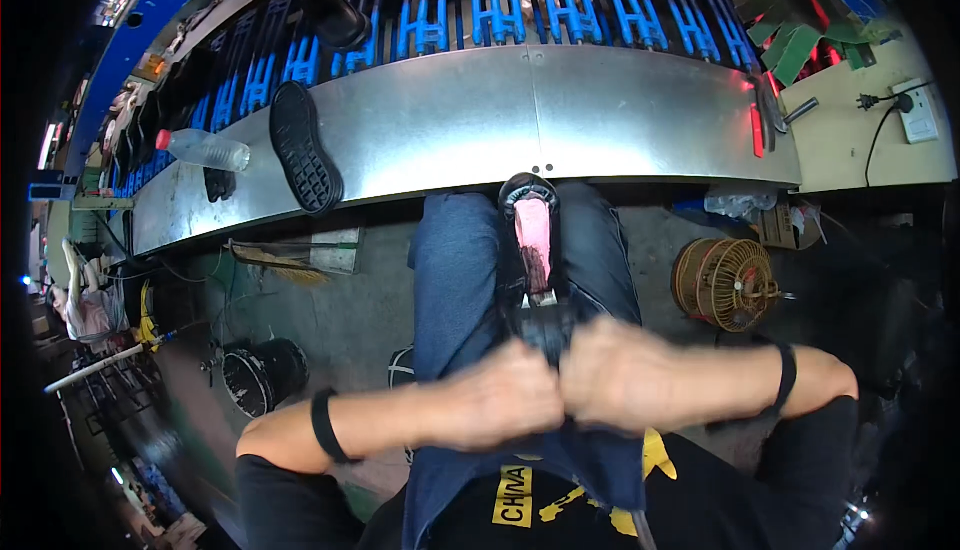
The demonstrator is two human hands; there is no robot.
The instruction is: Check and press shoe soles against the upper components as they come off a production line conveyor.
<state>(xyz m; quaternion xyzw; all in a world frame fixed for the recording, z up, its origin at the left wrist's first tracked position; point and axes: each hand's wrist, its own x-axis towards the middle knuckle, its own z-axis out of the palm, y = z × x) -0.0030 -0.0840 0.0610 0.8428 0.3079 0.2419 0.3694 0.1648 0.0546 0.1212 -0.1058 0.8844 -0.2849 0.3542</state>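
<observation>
A black shoe upper (533,235) with a pink inside lies lengthwise between my thighs, its rounded end pointing at the bench. Both fists are closed at its near end, side by side and smeared by motion. My left hand (508,395) is on the left of the dark material and my right hand (622,372) on the right, with knuckles almost touching. The fingertips are hidden, so their exact grip does not show. On the metal bench (430,120) ahead, a black shoe sole (304,150) lies tread up.
A clear bottle (210,150) with a red cap lies left on the bench. Blue-and-black rack bars (425,25) line its far side; a dark shoe (335,18) is there. A wicker cage (728,285) stands right, a black bucket (265,375) left. Another person (88,310) is far left.
</observation>
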